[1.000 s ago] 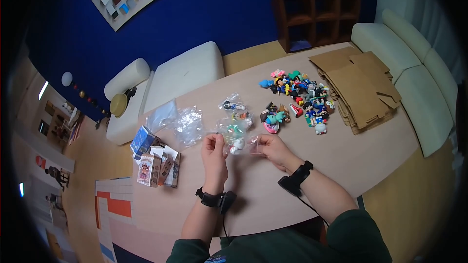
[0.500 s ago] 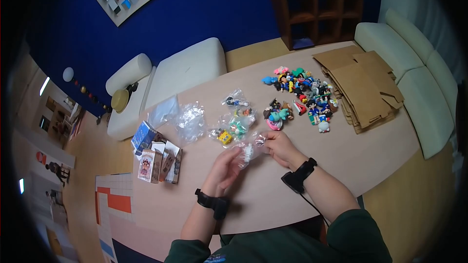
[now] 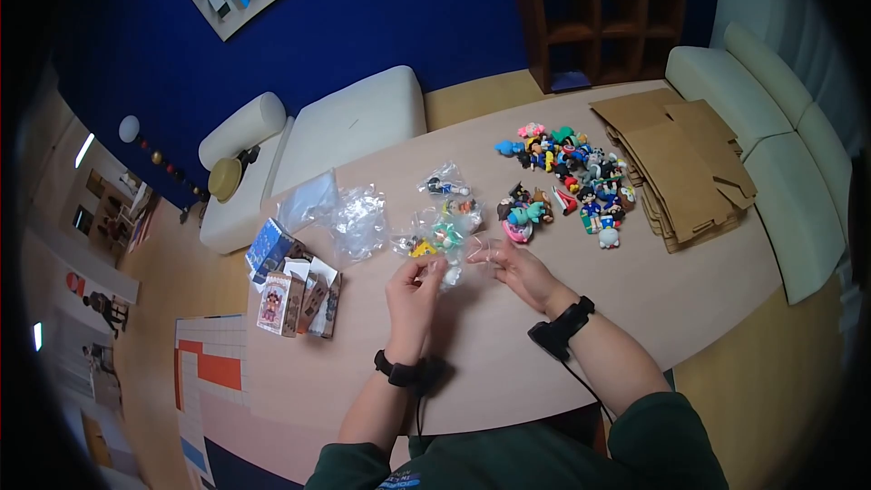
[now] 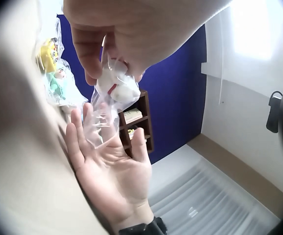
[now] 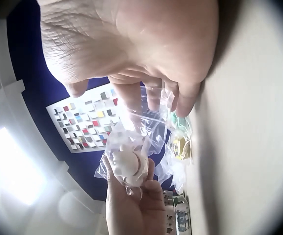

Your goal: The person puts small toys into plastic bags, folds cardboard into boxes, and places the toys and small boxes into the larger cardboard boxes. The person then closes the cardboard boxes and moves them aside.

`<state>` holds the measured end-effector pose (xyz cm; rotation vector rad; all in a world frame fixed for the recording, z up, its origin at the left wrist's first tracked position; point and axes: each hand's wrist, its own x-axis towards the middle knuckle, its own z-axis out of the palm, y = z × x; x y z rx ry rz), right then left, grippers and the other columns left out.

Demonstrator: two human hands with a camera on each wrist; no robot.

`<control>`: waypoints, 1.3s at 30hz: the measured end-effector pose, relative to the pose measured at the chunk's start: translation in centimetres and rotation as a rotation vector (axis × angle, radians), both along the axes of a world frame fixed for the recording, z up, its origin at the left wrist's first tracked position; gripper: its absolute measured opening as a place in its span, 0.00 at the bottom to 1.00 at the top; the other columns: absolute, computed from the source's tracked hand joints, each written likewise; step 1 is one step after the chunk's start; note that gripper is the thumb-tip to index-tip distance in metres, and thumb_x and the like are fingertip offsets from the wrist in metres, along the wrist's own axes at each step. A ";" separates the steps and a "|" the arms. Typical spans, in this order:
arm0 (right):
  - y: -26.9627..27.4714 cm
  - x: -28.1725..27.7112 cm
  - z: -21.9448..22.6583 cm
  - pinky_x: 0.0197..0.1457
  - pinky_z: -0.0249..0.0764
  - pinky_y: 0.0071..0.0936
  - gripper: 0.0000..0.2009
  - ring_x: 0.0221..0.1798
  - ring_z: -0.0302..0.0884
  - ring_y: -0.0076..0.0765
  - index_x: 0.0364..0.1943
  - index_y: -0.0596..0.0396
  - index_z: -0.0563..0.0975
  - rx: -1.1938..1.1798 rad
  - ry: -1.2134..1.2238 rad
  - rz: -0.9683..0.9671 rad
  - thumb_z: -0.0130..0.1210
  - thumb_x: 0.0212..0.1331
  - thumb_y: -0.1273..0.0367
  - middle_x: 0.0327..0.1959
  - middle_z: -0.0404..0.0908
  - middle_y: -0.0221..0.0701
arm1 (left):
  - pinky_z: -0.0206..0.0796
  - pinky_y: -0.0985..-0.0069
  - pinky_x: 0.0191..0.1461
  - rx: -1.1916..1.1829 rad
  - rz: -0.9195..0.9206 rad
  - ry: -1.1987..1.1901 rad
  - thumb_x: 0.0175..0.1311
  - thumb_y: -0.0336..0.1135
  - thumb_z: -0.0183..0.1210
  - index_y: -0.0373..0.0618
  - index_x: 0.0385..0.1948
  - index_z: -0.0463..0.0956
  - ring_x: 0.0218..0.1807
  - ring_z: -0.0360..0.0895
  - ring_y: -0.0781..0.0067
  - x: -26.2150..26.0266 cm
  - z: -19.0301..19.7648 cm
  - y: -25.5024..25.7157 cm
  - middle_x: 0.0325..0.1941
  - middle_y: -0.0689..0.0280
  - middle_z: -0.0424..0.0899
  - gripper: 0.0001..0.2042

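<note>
A small white figurine (image 5: pixel 128 165) with a red band sits inside a clear plastic bag (image 4: pixel 102 129). My left hand (image 3: pixel 414 307) pinches the bag and figurine between thumb and fingers, over the near middle of the table. Opposite it, my right hand (image 3: pixel 531 279) has its fingers extended and its palm showing in the left wrist view. The free end of the bag overlaps those straight fingers. Just beyond lie more bagged figurines, among them a yellow one (image 3: pixel 421 247) and a green one (image 3: pixel 446 236), with a dark blue one (image 3: pixel 446 186) farther back.
Crumpled clear bags (image 3: pixel 356 222) lie to the left, above several small printed boxes (image 3: pixel 281 301). Loose figurines (image 3: pixel 581 168) are heaped at the back right, beside flattened cardboard (image 3: pixel 676 163). The wooden table (image 3: pixel 581 345) has a rounded right edge.
My left hand has turned from cradling the bagged white figurine to pinching it from above. The right hand has gone from pinching the bag's end to straight fingers.
</note>
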<state>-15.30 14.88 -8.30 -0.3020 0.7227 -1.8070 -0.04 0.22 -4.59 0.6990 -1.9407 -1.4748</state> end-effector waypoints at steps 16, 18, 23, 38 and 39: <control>0.3 -0.4 -0.6 0.67 0.73 0.35 0.18 0.64 0.74 0.30 0.61 0.58 0.74 -0.009 0.124 0.044 0.49 0.75 0.61 0.62 0.76 0.33 | 0.73 0.82 0.36 -0.110 -0.133 0.143 0.68 0.28 0.63 0.35 0.38 0.84 0.37 0.83 0.76 -1.3 6.1 1.2 0.38 0.62 0.85 0.05; 0.2 -0.1 -0.2 0.66 0.74 0.35 0.19 0.64 0.74 0.31 0.61 0.58 0.74 0.007 0.114 0.066 0.48 0.76 0.59 0.60 0.77 0.33 | 0.73 0.82 0.36 -0.069 -0.140 0.082 0.68 0.28 0.63 0.36 0.38 0.84 0.37 0.84 0.75 -1.8 6.3 0.3 0.38 0.62 0.86 0.05; 1.0 -0.5 0.5 0.61 0.77 0.35 0.20 0.61 0.79 0.35 0.63 0.56 0.71 -0.052 0.012 0.156 0.48 0.76 0.58 0.59 0.78 0.34 | 0.72 0.82 0.36 -0.091 -0.198 0.111 0.68 0.31 0.63 0.35 0.38 0.84 0.36 0.85 0.75 -2.4 7.4 0.7 0.34 0.61 0.87 0.08; 0.9 -0.2 1.0 0.63 0.78 0.37 0.22 0.62 0.77 0.35 0.66 0.46 0.69 -0.061 0.139 0.107 0.55 0.69 0.74 0.59 0.75 0.31 | 0.75 0.80 0.46 -0.014 -0.235 -0.019 0.70 0.30 0.62 0.37 0.51 0.78 0.43 0.82 0.78 -2.7 2.5 -0.9 0.49 0.63 0.84 0.12; 0.8 -0.1 0.6 0.63 0.78 0.37 0.22 0.62 0.77 0.35 0.66 0.46 0.69 -0.060 0.139 0.106 0.55 0.69 0.74 0.59 0.75 0.31 | 0.75 0.80 0.46 -0.013 -0.236 -0.019 0.70 0.30 0.62 0.37 0.51 0.78 0.43 0.82 0.78 -2.6 2.5 -1.0 0.49 0.63 0.84 0.12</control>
